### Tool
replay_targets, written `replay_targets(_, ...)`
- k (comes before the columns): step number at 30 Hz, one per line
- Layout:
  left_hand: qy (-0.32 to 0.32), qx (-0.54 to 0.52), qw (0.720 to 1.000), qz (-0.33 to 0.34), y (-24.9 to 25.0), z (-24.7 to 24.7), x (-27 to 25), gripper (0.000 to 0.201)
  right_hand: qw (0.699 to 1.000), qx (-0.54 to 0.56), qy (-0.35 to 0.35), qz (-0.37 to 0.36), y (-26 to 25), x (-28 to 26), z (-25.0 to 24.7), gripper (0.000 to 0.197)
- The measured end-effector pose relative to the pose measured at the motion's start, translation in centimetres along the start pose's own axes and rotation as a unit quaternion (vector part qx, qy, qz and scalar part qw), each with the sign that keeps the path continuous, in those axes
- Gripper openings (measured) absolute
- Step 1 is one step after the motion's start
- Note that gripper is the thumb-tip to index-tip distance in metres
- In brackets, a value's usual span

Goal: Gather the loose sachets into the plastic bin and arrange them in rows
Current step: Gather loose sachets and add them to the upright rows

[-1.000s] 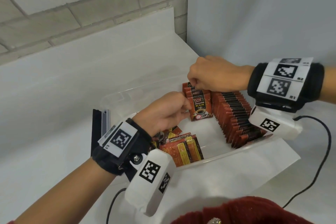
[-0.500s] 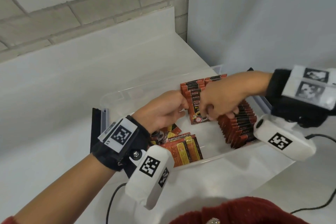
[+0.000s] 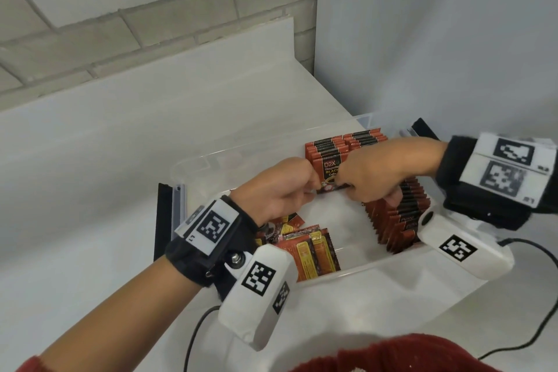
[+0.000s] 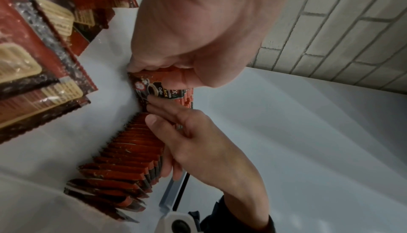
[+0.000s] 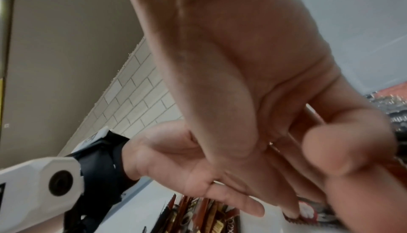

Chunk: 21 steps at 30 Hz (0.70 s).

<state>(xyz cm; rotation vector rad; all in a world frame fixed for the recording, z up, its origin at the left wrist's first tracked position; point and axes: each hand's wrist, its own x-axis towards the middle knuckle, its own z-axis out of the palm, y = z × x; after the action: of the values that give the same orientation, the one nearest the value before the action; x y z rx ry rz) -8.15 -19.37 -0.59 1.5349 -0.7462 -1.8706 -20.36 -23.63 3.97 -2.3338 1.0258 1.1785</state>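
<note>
A clear plastic bin (image 3: 362, 273) stands on the white table. An upright stack of red-and-black coffee sachets (image 3: 327, 160) stands at the bin's far end. My left hand (image 3: 312, 187) pinches its left lower edge, thumb on the front sachet (image 4: 154, 87). My right hand (image 3: 345, 186) grips its right side, fingers (image 4: 167, 114) on the front face. A long row of sachets (image 3: 398, 217) stands on edge along the right wall, also in the left wrist view (image 4: 127, 158). Loose sachets (image 3: 308, 251) lie flat at the near left.
A brick wall runs behind the table and a plain white wall (image 3: 437, 39) stands close on the right. Black clips (image 3: 163, 220) stick out at the bin's ends. A black cable (image 3: 531, 323) trails on the table at right.
My right hand has come down from the top of the upright stack to its right side and lower front. My left hand stays on the stack's left edge.
</note>
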Motion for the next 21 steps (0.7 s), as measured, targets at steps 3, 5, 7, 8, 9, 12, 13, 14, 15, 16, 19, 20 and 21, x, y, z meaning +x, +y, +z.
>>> replay_targets(3,-0.002,0.004,1.0,-0.004,0.0,0.12,0.15,0.039,1.0,0.016,0.011,-0.006,0.06,-0.25,-0.06,0.03)
replay_targets(5,0.009,0.004,1.0,-0.005,0.11,0.26,0.04,0.034,0.999,0.028,0.011,-0.012,0.16,-0.4,-0.05,0.03)
replay_targets(7,0.013,0.006,1.0,-0.001,0.16,0.4,-0.01,0.036,0.999,0.039,0.005,-0.017,0.34,-0.51,-0.03,0.028)
replay_targets(8,0.013,0.007,1.0,0.001,0.14,0.46,-0.02,0.038,0.999,0.043,0.004,-0.019,0.43,-0.55,-0.04,0.027)
replay_targets(9,0.011,0.006,1.0,0.001,0.12,0.48,-0.02,0.039,0.999,0.044,0.004,-0.021,0.51,-0.6,-0.04,0.027)
replay_targets(12,0.014,0.001,1.0,-0.001,0.11,0.46,0.02,0.039,0.998,0.052,0.008,-0.03,0.65,-0.67,-0.08,0.027)
replay_targets(13,0.018,-0.001,1.0,-0.003,0.17,0.46,-0.07,0.039,0.998,0.057,0.008,-0.032,0.68,-0.7,-0.13,0.028)
replay_targets(14,0.02,0.0,1.0,-0.007,0.2,0.46,-0.1,0.039,0.998,0.061,0.008,-0.034,0.73,-0.69,-0.17,0.03)
replay_targets(15,0.019,0.003,1.0,-0.009,0.19,0.48,-0.1,0.039,0.997,0.066,0.007,-0.035,0.78,-0.67,-0.22,0.032)
replay_targets(16,0.016,0.005,1.0,-0.009,0.22,0.55,-0.15,0.04,0.997,0.07,0.007,-0.036,0.82,-0.66,-0.23,0.033)
replay_targets(19,0.017,0.012,1.0,-0.017,0.35,0.71,-0.25,0.042,0.997,0.072,0.017,-0.034,0.83,-0.67,-0.22,0.03)
replay_targets(20,0.02,0.009,1.0,-0.018,0.37,0.75,-0.23,0.042,0.997,0.073,0.02,-0.032,0.8,-0.69,-0.21,0.028)
replay_targets(21,0.027,0.009,0.999,-0.018,0.39,0.8,-0.29,0.041,0.996,0.076,0.021,-0.031,0.79,-0.75,-0.2,0.026)
